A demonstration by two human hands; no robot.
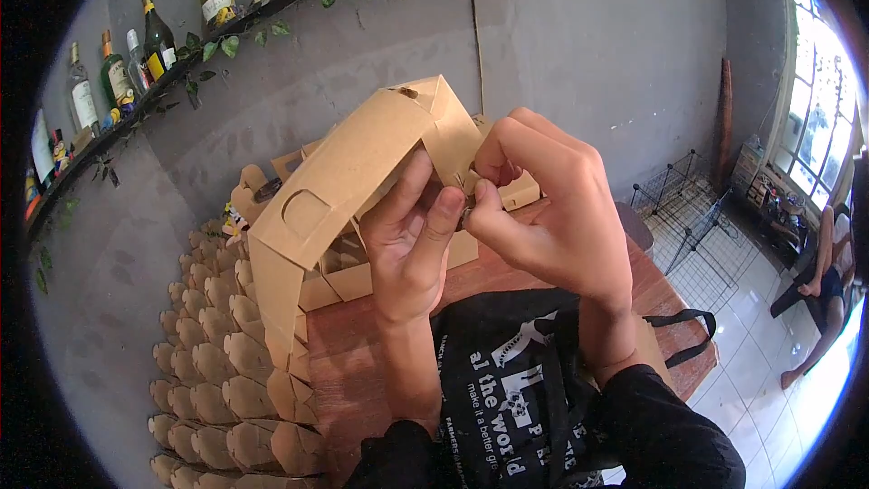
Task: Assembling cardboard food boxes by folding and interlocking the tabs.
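A brown cardboard box (348,158), partly folded, is held up tilted in front of me, a half-round cut in its near-left panel. My left hand (407,240) reaches under and inside it, thumb up, gripping a flap close to the right corner. Fingers of my right hand (561,199) pinch the lower tip of that end flap (453,145), just beside my left thumb. Both hands' fingertips nearly meet there, and part of the flap's edge is hidden behind them.
Many folded cardboard pieces (213,371) stand in rows left on the reddish wooden table (348,371). A black printed cloth bag (507,389) lies nearest me. A shelf (172,77) with bottles runs along the wall. Right are a wire rack (697,208) and a seated person (828,281).
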